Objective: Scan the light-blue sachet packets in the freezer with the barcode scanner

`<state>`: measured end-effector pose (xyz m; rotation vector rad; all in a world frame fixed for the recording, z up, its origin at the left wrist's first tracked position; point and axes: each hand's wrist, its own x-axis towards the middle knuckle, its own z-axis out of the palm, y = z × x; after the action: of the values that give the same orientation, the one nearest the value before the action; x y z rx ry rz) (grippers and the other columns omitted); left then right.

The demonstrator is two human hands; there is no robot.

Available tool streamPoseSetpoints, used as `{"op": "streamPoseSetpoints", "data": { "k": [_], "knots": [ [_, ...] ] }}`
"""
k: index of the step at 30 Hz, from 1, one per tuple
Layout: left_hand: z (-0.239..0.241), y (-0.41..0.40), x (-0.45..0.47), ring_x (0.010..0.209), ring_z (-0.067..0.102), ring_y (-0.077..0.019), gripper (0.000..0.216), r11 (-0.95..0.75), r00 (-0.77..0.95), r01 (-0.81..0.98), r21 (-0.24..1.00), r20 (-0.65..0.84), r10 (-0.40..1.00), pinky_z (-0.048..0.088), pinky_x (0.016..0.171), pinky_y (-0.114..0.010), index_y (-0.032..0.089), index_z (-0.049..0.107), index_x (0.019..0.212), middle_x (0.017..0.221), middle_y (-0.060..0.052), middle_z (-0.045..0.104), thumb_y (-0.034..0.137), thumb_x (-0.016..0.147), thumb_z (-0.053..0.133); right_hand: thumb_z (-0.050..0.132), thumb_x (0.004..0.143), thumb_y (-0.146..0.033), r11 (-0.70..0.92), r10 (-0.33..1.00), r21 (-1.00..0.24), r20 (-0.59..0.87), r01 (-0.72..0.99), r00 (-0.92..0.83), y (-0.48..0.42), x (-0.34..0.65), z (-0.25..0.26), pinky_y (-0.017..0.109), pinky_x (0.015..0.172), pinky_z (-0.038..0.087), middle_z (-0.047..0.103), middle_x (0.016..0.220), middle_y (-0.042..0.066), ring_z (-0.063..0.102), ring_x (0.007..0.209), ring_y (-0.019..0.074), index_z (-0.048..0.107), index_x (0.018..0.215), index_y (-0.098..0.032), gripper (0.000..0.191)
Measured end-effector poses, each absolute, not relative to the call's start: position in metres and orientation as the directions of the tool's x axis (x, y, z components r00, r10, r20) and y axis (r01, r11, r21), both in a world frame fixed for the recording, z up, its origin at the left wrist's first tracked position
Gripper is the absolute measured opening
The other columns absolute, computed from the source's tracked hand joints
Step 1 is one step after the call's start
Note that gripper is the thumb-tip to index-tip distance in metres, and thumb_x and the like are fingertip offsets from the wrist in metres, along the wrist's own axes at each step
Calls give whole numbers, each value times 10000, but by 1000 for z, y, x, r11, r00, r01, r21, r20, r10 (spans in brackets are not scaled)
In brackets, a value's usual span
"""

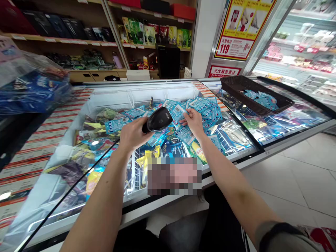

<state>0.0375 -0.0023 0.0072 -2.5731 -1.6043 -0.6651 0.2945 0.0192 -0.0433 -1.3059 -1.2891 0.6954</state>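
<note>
My left hand is closed round the handle of a black barcode scanner, whose head points right. A black cable runs from it down to the lower left. In my right hand the fingers pinch the edge of a small blue packet with a barcode label facing up. More blue packets lie in a loose pile around and under both hands, on the glass top of a chest freezer. Part of the pile is hidden behind the scanner and my hands.
A brown basket holding more blue packets stands on the freezer's right part. Plastic-wrapped blue goods are at the left. Shelves with bags and boxes line the back. Price strips run along the left glass.
</note>
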Motion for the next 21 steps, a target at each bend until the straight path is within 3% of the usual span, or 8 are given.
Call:
{"op": "streamPoseSetpoints", "data": {
  "k": [6, 10, 21],
  "knots": [
    [8, -3, 41, 895, 630, -240, 414, -484, 350, 833, 269, 421, 837, 399, 668, -281, 231, 611, 1075, 986, -48, 692, 501, 767, 556, 496, 876, -449, 224, 931, -927, 295, 299, 215, 11, 288, -40, 284, 489, 528, 643, 634, -36, 682, 587, 189, 500, 1071, -229, 295],
    [7, -5, 43, 881, 630, -234, 401, -490, 363, 832, 260, 412, 836, 392, 650, -279, 225, 612, 1073, 999, -53, 694, 488, 776, 550, 493, 878, -429, 234, 928, -917, 310, 324, 206, 7, 288, -39, 285, 473, 509, 648, 614, -34, 657, 515, 183, 493, 1031, -224, 256],
    [3, -5, 45, 895, 633, -238, 381, -500, 394, 838, 216, 393, 831, 399, 652, -276, 228, 604, 1095, 997, -50, 691, 415, 766, 564, 467, 894, -413, 180, 948, -926, 254, 333, 195, 5, 285, -40, 292, 515, 522, 662, 641, -16, 666, 547, 181, 479, 1113, -207, 301]
  ]
}}
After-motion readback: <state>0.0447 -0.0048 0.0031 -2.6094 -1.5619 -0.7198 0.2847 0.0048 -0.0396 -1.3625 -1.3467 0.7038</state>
